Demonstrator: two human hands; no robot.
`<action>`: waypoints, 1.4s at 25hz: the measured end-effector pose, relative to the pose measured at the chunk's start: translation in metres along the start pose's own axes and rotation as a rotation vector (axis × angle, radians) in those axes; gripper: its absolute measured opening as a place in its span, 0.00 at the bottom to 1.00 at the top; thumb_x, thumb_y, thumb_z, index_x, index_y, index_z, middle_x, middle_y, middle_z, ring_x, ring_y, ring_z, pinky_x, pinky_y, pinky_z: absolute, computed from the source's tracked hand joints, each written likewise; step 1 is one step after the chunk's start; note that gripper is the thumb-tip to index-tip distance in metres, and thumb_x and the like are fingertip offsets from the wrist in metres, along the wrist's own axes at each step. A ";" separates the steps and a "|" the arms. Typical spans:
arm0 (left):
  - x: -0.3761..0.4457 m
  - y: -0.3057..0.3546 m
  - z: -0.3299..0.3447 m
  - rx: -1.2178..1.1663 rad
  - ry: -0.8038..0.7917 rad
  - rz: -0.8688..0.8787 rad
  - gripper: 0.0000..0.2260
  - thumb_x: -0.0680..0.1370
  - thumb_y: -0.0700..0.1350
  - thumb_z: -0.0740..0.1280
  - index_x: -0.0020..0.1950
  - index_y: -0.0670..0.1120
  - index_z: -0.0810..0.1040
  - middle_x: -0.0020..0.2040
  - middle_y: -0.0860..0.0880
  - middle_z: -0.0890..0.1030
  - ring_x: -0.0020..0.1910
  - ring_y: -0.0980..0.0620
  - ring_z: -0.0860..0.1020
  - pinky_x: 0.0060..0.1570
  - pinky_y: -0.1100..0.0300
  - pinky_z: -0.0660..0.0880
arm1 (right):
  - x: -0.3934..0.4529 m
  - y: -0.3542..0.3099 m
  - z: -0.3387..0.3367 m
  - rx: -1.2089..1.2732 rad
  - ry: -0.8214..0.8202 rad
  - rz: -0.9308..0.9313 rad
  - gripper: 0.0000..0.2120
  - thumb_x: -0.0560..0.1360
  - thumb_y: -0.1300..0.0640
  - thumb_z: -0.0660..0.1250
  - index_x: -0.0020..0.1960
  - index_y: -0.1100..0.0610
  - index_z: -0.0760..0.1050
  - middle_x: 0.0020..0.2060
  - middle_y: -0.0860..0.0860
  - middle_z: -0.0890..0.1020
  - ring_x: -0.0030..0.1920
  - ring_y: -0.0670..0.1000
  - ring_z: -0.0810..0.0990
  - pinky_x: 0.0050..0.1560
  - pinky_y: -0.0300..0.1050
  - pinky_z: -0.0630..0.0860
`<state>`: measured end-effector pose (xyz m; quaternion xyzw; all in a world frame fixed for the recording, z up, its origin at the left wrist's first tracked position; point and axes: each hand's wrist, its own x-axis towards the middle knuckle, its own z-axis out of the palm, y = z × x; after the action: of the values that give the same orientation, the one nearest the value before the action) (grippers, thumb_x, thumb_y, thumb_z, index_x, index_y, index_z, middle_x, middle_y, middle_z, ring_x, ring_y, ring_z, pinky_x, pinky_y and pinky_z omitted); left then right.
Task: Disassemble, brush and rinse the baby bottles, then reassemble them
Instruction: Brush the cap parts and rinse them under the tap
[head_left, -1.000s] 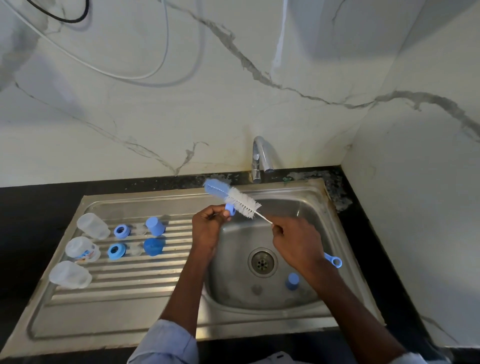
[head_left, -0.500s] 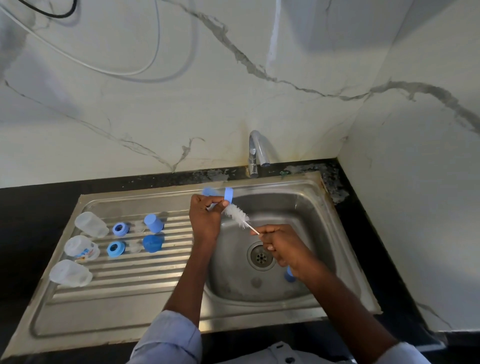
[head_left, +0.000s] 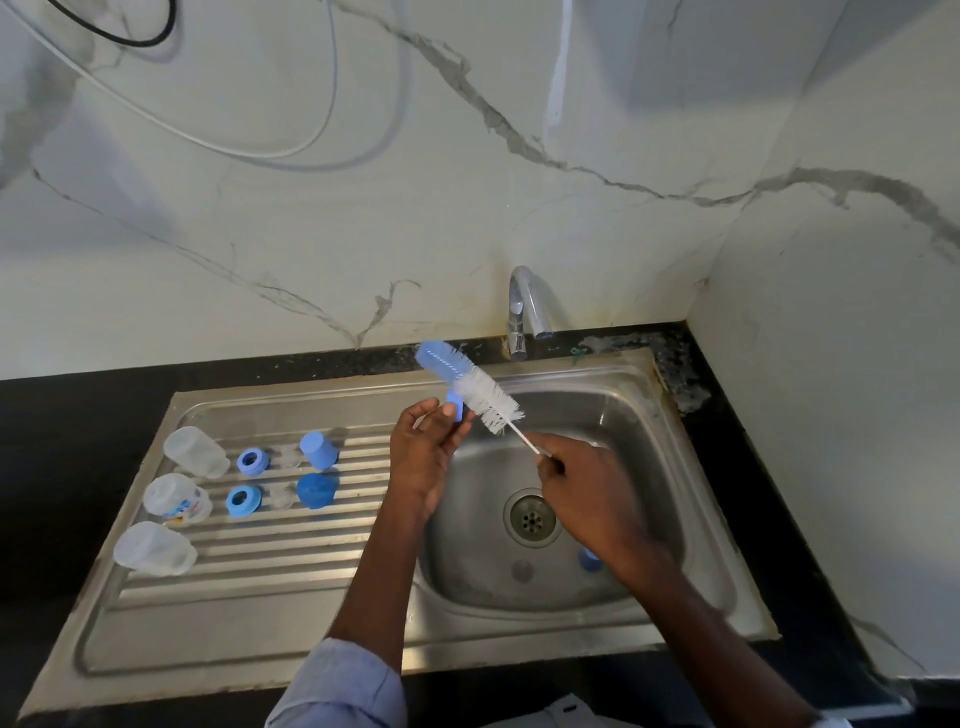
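Step in hand: we judge this to be the brushing stage, worked over the sink basin (head_left: 670, 467).
Right hand: our right hand (head_left: 587, 488) is clenched round the thin stem of the bottle brush (head_left: 470, 384), whose bristle end points up and away toward the tap (head_left: 524, 306).
Left hand: our left hand (head_left: 426, 457) pinches a small blue part (head_left: 455, 404) at its fingertips, touching the white bristles; we cannot tell which part it is.
Disassembly: it looks done. Three clear bottle bodies (head_left: 195, 452) lie on their sides along the left of the ribbed draining board (head_left: 260, 582), none with anything screwed on.
Loose parts: beside the bodies we see two blue rings (head_left: 253, 461), two clear teats (head_left: 289, 455) and two blue caps (head_left: 318, 450), all apart from one another.
In the basin: another blue piece (head_left: 589, 558) sits near the drain (head_left: 530, 518), partly hidden by our right forearm.
Water: the tap shows no stream that we can make out.
Left to do: by our reading, finishing this part's brushing, any remaining brushing, rinsing, and all reassembly.
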<state>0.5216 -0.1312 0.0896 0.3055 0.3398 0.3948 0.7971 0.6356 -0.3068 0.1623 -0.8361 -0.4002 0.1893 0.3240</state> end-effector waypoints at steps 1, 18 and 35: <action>0.001 -0.001 0.003 0.009 -0.019 -0.007 0.16 0.73 0.37 0.74 0.59 0.40 0.78 0.56 0.37 0.85 0.54 0.41 0.85 0.53 0.53 0.84 | 0.002 -0.003 0.002 -0.033 -0.006 -0.005 0.16 0.79 0.59 0.61 0.61 0.46 0.81 0.43 0.51 0.84 0.49 0.56 0.81 0.50 0.50 0.76; 0.009 -0.009 0.022 0.353 0.165 0.227 0.07 0.76 0.35 0.74 0.48 0.46 0.84 0.61 0.42 0.77 0.57 0.52 0.78 0.58 0.60 0.78 | 0.013 0.007 0.008 0.777 -0.332 0.535 0.15 0.82 0.65 0.60 0.59 0.56 0.84 0.28 0.51 0.67 0.24 0.45 0.57 0.24 0.33 0.52; 0.002 0.000 0.004 -0.230 -0.016 -0.049 0.17 0.80 0.40 0.68 0.68 0.37 0.76 0.62 0.39 0.83 0.60 0.44 0.83 0.61 0.53 0.80 | 0.001 0.020 0.008 -0.056 0.007 -0.074 0.24 0.79 0.57 0.62 0.69 0.34 0.75 0.37 0.46 0.79 0.42 0.52 0.81 0.47 0.50 0.79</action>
<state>0.5260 -0.1302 0.0915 0.2070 0.2931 0.4092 0.8389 0.6425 -0.3120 0.1431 -0.8301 -0.4350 0.1630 0.3084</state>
